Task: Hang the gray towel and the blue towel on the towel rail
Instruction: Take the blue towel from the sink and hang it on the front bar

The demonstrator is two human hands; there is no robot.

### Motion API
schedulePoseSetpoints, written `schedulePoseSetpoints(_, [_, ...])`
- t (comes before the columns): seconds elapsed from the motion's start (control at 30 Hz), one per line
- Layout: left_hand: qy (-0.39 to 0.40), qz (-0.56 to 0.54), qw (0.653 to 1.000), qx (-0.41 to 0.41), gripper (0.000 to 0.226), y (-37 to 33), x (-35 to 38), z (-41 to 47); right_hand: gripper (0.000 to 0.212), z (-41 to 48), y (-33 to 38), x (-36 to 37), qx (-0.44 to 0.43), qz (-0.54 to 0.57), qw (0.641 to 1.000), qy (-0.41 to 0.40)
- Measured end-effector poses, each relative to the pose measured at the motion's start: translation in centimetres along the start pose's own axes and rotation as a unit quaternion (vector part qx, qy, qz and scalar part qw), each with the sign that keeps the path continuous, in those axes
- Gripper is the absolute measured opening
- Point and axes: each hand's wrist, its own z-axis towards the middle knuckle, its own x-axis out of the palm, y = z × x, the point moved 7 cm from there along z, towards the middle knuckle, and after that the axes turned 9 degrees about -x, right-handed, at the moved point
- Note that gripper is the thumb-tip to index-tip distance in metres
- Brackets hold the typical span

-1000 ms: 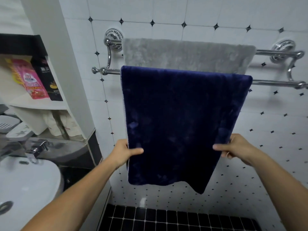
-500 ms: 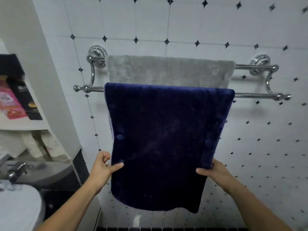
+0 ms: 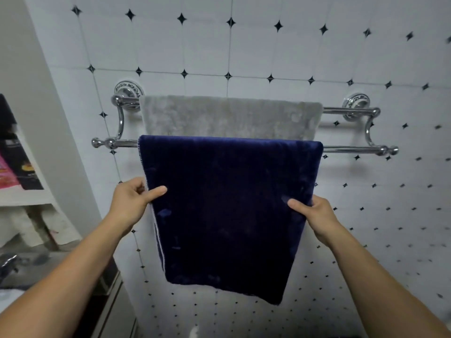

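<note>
A chrome double towel rail (image 3: 351, 149) is fixed to the tiled wall. The gray towel (image 3: 229, 117) hangs over its back bar. The blue towel (image 3: 227, 211) is draped over the front bar and covers the gray towel's lower part. My left hand (image 3: 133, 200) pinches the blue towel's left edge, thumb on the front. On the opposite edge, at about the same height, my right hand (image 3: 313, 214) pinches the towel with its thumb on the front face.
A white partition wall (image 3: 41, 113) stands at the left, with a shelf (image 3: 24, 198) holding a pink and a black packet. Below it lie a counter and part of a tap (image 3: 9, 262). White tiles with small black diamonds cover the wall behind.
Both hands have slid up the blue towel's side edges from near its lower part to about mid-height. The view has tilted upward, so the rail sits lower in the frame.
</note>
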Motion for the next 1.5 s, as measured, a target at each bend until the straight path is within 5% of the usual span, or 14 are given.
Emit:
schedulePoseSetpoints(0.07, [-0.008,-0.005,1.0,0.005,0.031,0.3,-0.2,-0.3,0.046,-0.4,-0.9,0.0,0.019,0.026,0.999,0.02])
schedulePoseSetpoints(0.2, [0.073,-0.009,0.995,-0.064,0.022,4.5,1.9,-2.7,0.048,-3.1,-5.6,1.4,0.081,-0.048,0.99,0.101])
schedulePoseSetpoints(0.43, [0.054,0.1,0.988,-0.107,0.042,7.8,0.4,-4.3,0.017,-6.2,-8.3,-2.3,0.133,-0.092,0.987,0.002])
schedulePoseSetpoints(0.5, [0.072,0.08,0.988,-0.114,0.043,8.1,1.1,-5.6,0.025,-7.3,-8.7,-0.9,0.153,-0.077,0.985,0.024])
schedulePoseSetpoints(0.57, [0.117,0.045,0.982,-0.141,0.02,9.9,2.2,-7.9,0.041,-9.1,-9.7,1.2,0.181,-0.092,0.977,0.065])
schedulePoseSetpoints(0.63, [0.148,0.03,0.971,-0.183,0.035,12.7,2.8,-10.1,0.054,-10.9,-11.3,2.6,0.213,-0.112,0.966,0.093])
schedulePoseSetpoints(0.87, [0.137,-0.022,0.956,-0.258,0.029,16.6,2.5,-13.8,0.065,-11.5,-11.9,2.5,0.225,-0.104,0.967,0.054])
schedulePoseSetpoints(1.07, [0.073,-0.023,0.963,-0.26,0.031,15.4,0.9,-14.9,0.043,-8.6,-10.4,3.2,0.188,-0.071,0.977,0.07])
schedulePoseSetpoints(1.23, [-0.016,-0.027,0.966,-0.256,0.017,15.3,-0.3,-15.9,0.029,-10.9,-10.8,1.6,0.19,0.015,0.979,0.076])
schedulePoseSetpoints(1.33, [0.001,-0.087,0.959,-0.271,0.011,15.7,1.2,-17.3,0.045,-12.4,-11.4,1.7,0.234,0.158,0.957,0.062])
schedulePoseSetpoints(1.43, [0.048,-0.17,0.933,-0.313,0.046,17.0,2.4,-18.2,0.077,-13.0,-13.0,2.0,0.307,0.307,0.9,0.036])
schedulePoseSetpoints(1.5, [0.039,-0.218,0.918,-0.329,0.061,17.3,3.1,-18.1,0.063,-12.0,-13.6,2.0,0.312,0.271,0.911,0.012])
